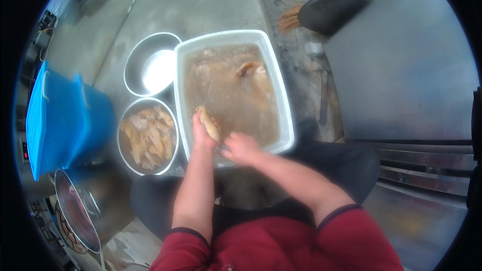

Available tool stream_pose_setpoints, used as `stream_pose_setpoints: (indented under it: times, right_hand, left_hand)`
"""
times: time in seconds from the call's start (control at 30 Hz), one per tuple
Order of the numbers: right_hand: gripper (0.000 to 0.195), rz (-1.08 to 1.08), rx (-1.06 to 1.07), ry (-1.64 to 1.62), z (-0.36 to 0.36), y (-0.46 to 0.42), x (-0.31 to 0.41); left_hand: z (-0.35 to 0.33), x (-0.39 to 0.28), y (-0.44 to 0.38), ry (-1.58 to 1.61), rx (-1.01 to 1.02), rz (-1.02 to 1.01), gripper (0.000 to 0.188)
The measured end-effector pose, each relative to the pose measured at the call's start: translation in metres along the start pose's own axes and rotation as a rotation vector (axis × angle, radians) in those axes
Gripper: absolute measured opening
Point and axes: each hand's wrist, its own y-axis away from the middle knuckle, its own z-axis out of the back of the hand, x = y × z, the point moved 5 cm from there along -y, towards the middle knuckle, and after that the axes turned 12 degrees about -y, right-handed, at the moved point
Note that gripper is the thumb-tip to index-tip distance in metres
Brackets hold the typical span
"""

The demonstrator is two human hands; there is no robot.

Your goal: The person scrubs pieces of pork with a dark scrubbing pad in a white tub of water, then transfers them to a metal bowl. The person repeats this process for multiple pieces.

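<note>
My left hand grips a long pale piece of meat, possibly a trotter or foot, over the near left part of a white plastic tub. Close beside its lower end, my right hand has curled fingers around a small dark thing, blurred and mostly hidden. Murky brown water fills much of the tub, with pieces of meat partly under it towards the far side. Left of the tub, a round metal bowl holds several similar yellowish pieces.
A shiny metal basin touches the tub's far left side. Blue plastic bins and a large metal pot stand at the left. Right of the tub are a long flat tool on the floor, a broom and a steel cabinet.
</note>
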Motion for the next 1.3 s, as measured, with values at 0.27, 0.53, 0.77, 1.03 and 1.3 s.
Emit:
stream_pose_setpoints:
  times: [0.27,0.53,0.77,1.03,1.3]
  right_hand:
    - [0.037,-0.531,-0.030,0.346,0.008,-0.019,-0.134]
    - [0.046,-0.241,-0.461,-0.955,0.037,-0.030,-0.052]
    - [0.040,-0.204,-0.444,-0.427,0.043,-0.034,0.013]
    - [0.040,-0.287,-0.363,-0.436,0.033,-0.025,0.002]
    - [0.043,-0.347,-0.435,-0.350,0.042,-0.040,-0.008]
  left_hand:
    - [-0.033,-0.010,0.040,0.171,0.464,0.052,0.066]
    - [-0.020,-0.007,0.024,0.002,0.452,-0.010,0.058]
    - [-0.032,0.013,0.019,-0.038,0.368,0.057,0.055]
    - [-0.030,0.028,0.021,0.001,0.468,0.137,0.049]
    - [-0.026,0.042,0.020,0.039,0.444,0.140,0.047]
